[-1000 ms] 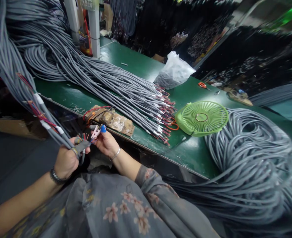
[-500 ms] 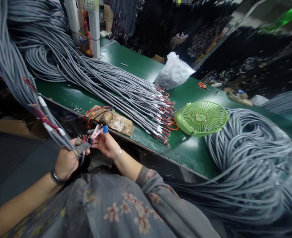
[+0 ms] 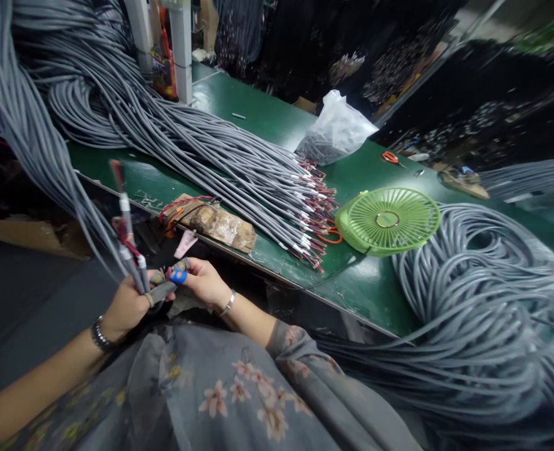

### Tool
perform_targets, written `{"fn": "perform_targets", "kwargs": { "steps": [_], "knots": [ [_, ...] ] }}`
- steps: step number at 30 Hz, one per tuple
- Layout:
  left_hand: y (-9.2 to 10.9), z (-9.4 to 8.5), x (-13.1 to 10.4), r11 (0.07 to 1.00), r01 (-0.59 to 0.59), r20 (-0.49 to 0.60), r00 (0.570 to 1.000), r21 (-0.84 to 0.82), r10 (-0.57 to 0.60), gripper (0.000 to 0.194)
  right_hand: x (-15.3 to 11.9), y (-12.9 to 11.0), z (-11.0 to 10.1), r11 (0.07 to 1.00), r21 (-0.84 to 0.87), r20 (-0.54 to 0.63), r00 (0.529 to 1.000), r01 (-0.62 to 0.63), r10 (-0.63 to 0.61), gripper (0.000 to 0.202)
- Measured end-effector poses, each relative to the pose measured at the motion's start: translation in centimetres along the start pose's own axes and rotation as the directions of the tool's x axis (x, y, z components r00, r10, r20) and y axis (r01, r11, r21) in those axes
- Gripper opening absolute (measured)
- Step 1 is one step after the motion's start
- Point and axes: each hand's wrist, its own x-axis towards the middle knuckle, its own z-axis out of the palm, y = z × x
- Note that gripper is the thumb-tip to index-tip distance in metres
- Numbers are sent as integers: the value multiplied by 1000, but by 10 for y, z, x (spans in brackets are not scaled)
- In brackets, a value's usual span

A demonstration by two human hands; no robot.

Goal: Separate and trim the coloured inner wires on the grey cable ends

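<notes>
Head view: at near left of the wooden block (image 3: 215, 223), the left hand (image 3: 129, 304) is closed around grey cables (image 3: 58, 153); the right hand (image 3: 207, 285) pinches just beside, on what I cannot tell. Cables seem heavy together but flexible; better hold thick parts, because wire ends (image 3: 117, 173) look fragile.

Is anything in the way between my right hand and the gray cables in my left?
Only the wrapped fingers of your left hand, which grip the gray cables, sit between them and your right hand. Nothing else visible blocks it.
</notes>
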Motion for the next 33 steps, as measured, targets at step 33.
{"fn": "perform_targets", "kwargs": {
  "steps": [33],
  "knots": [
    [17, 15, 15, 956, -17, -174, 984, -294, -35, 36, 32, 1, -11, 992, 50, -210, 972, 118, -105, 62]
  ]
}}
